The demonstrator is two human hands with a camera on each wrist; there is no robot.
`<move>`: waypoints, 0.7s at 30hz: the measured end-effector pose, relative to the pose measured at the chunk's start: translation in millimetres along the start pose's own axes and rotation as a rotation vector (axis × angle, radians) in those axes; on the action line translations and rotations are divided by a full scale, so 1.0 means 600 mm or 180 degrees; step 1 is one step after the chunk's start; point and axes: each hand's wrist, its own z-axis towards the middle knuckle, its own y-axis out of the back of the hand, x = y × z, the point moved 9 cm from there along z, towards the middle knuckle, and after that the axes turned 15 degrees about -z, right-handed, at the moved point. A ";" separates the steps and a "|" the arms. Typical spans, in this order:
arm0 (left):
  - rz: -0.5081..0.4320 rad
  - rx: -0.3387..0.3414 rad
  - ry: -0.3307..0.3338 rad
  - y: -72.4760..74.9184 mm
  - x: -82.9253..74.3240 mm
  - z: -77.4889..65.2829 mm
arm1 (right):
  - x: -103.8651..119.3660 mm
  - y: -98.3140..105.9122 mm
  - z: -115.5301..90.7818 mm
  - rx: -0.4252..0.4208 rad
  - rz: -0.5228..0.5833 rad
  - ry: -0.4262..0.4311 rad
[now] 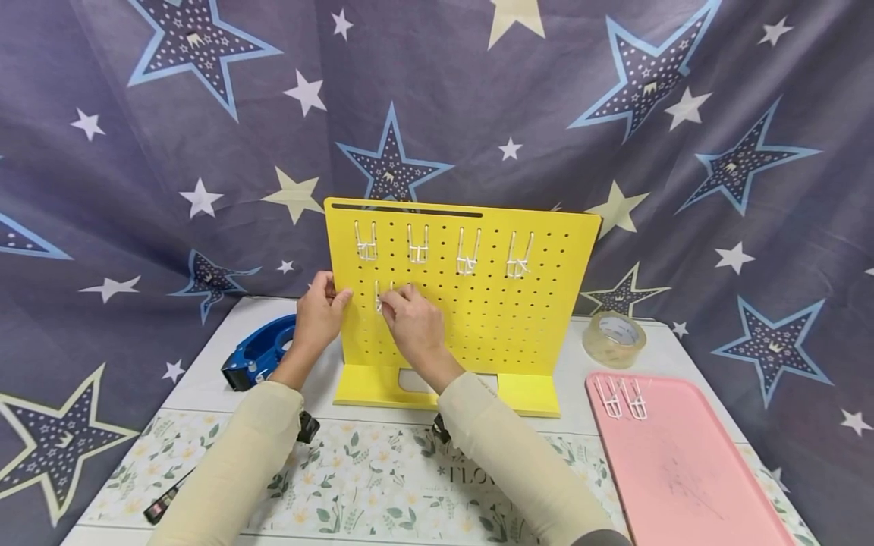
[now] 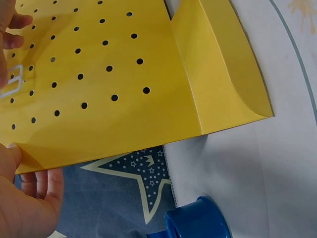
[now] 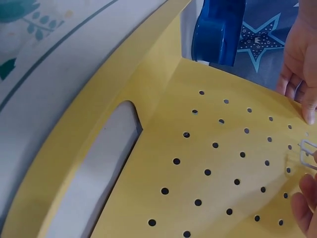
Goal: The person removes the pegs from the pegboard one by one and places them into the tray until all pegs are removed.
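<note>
1. Yellow board [image 1: 573, 250]: upright sheet on a flat foot, rows of small round holes, long slot along the top edge, wider cut-out low down by the foot.
2. Hook [image 1: 378, 294]: thin white wire, two prongs, small squared loop at the end. Sits against the front of the board, left part, below the upper row.
3. Right hand [image 1: 413, 322]: in front of the board, thumb and fingers bent in, pinching the hook.
4. Left hand [image 1: 321, 311]: clamped on the board's left edge, thumb on the front face, fingers round behind. Hands apart from each other.
5. Four hooks [image 1: 418, 249]: same white wire, side by side across the board's upper part, loops lowermost.
6. Right of the board, nearer the person: pink tray [image 1: 683, 425] with two spare hooks [image 1: 612, 409] lying together at its far end. Tape roll [image 1: 608, 349] just beside the board's right side.
7. Left of the board: blue dispenser [image 1: 256, 353].
8. Hard to make out: the right fingers cover part of the hook in the head view; both wrist views cut it at the frame edge. Cannot tell whether its prongs sit in holes. Tray's near end out of frame. Dark object [image 1: 164, 504] left of the board, nearer the person, partly behind the left sleeve [image 1: 239, 455]; identity unclear.
</note>
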 end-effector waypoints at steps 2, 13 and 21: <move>-0.0004 0.0005 -0.0001 -0.001 0.001 0.000 | 0.000 0.004 -0.001 -0.0029 0.0032 0.0022; 0.0007 -0.0008 0.0014 -0.002 0.005 0.002 | -0.024 0.044 -0.014 -0.0127 0.0099 0.0206; 0.0045 -0.0004 0.0003 -0.002 0.006 0.003 | -0.074 0.061 -0.037 0.0168 0.0183 0.0116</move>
